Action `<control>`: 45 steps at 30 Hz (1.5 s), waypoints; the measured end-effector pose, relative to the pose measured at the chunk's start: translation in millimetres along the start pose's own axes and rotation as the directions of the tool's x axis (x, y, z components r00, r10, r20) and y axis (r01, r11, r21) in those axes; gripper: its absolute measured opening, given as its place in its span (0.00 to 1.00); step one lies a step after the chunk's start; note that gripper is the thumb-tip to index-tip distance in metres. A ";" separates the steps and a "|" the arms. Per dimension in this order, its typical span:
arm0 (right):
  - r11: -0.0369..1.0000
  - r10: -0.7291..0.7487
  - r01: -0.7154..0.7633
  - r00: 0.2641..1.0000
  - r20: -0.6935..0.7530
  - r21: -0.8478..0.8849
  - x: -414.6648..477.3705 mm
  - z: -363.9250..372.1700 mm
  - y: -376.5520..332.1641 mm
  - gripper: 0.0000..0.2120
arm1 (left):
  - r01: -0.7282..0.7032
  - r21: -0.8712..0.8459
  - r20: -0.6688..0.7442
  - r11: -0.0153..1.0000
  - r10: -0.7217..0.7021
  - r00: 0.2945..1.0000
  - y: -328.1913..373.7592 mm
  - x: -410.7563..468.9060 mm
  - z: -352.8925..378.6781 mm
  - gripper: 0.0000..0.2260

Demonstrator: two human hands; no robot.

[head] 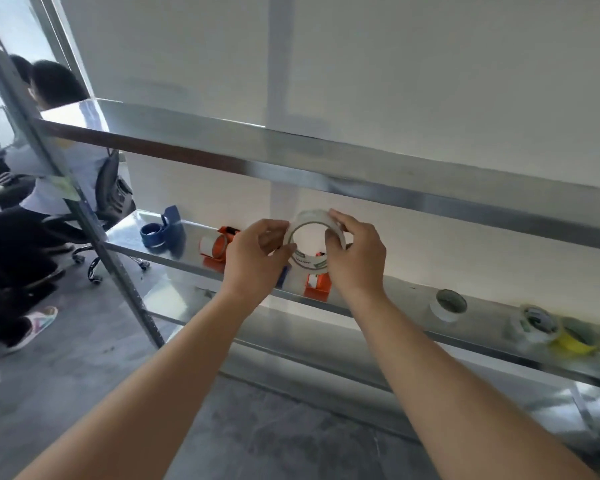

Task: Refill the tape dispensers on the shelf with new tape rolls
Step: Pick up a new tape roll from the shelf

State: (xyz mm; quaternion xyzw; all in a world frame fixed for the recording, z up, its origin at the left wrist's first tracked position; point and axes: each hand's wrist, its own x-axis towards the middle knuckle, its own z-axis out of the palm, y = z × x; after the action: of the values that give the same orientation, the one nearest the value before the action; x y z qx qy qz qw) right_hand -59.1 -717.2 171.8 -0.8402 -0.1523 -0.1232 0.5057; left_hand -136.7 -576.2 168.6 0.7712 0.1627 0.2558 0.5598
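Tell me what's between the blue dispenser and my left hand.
An orange tape dispenser stands between the blue dispenser and the left hand, per the head view.

A metal shelf carries, from the left, a blue dispenser; an orange dispenser near it; a second orange dispenser (partly hidden); well to the right, a white roll; a clear roll; a yellow roll just beside it.
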 end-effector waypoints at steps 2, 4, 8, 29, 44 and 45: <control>0.999 0.022 -0.023 1.000 0.009 0.026 -3.1 28.0 -9.2 0.17 | 0.011 -0.018 0.008 1.000 -0.011 1.000 -12.8 7.0 -24.4 0.15; 0.999 0.035 -0.036 0.999 0.012 0.040 -6.0 55.9 -19.3 0.16 | 0.034 -0.062 0.018 0.998 -0.033 0.999 -26.4 15.7 -49.1 0.16; 0.991 0.103 -0.105 0.994 0.023 0.084 -16.3 110.6 -41.6 0.15 | 0.085 -0.168 0.082 0.982 -0.072 0.994 -50.9 30.9 -93.1 0.19; 0.999 -0.034 0.033 0.968 0.248 0.009 34.5 317.8 -58.0 0.11 | 0.262 -0.196 0.062 0.945 -0.255 0.965 -167.7 137.8 -212.5 0.21; 0.988 -0.052 0.117 0.865 0.500 -0.101 103.4 448.1 -71.6 0.15 | 0.268 -0.097 0.033 0.959 -0.266 0.964 -242.5 238.7 -281.4 0.17; 0.985 -0.053 0.128 0.861 0.507 -0.115 105.5 457.8 -74.2 0.14 | 0.280 -0.096 0.041 0.955 -0.278 0.960 -248.8 244.9 -289.0 0.17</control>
State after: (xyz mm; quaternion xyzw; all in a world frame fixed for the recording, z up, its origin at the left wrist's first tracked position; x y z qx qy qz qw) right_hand 34.3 -264.4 60.4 -0.8695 -0.3084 0.0651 0.3802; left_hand -94.6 -139.4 55.2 0.7145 0.2493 0.1719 0.6307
